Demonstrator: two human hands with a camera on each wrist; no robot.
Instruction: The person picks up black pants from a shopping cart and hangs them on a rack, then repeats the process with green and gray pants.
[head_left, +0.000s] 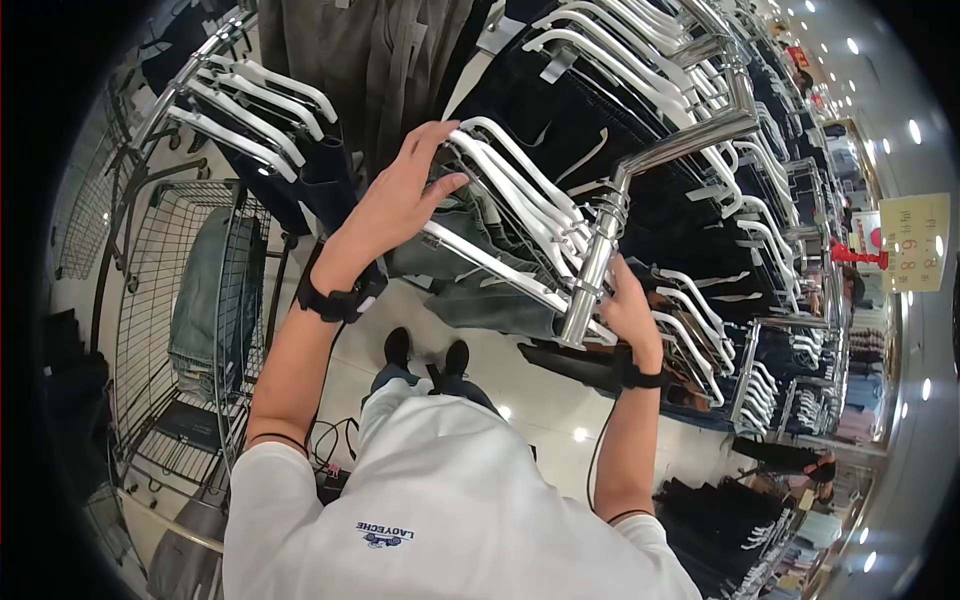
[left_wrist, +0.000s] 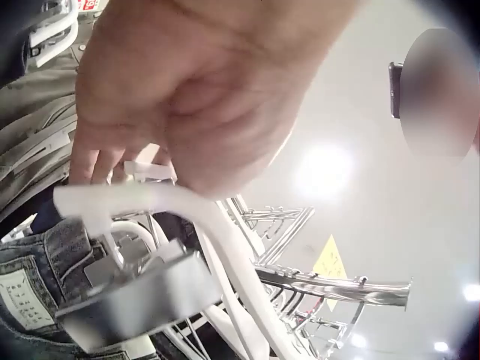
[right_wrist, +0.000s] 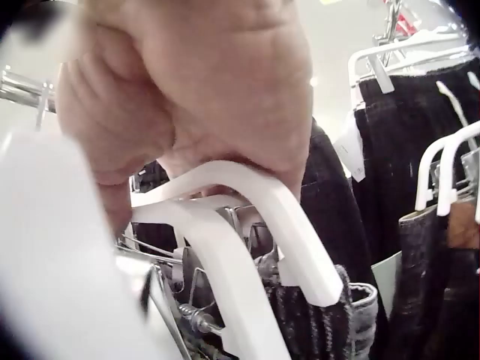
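Observation:
Several white hangers point(head_left: 510, 190) with jeans point(head_left: 470, 235) clipped below hang from a chrome rail point(head_left: 596, 275). At their outer ends is my left hand point(head_left: 395, 195), fingers extended against the hanger ends and thumb spread apart. The left wrist view shows this palm point(left_wrist: 217, 97) above a white hanger point(left_wrist: 217, 225), its fingertips partly hidden. Beside the rail, my right hand point(head_left: 632, 310) grips hangers near their middles. In the right wrist view, that hand point(right_wrist: 202, 97) is over two white hangers point(right_wrist: 300, 247), with the thumb on one side and fingers partly hidden behind them.
A wire cart point(head_left: 190, 290) holding folded jeans point(head_left: 205, 300) stands at the left. More hangers point(head_left: 250, 110) hang at the upper left, and dark trousers point(head_left: 560, 120) fill racks ahead and right. A yellow sign point(head_left: 914, 243) hangs at the far right. Cables run near the person's waist.

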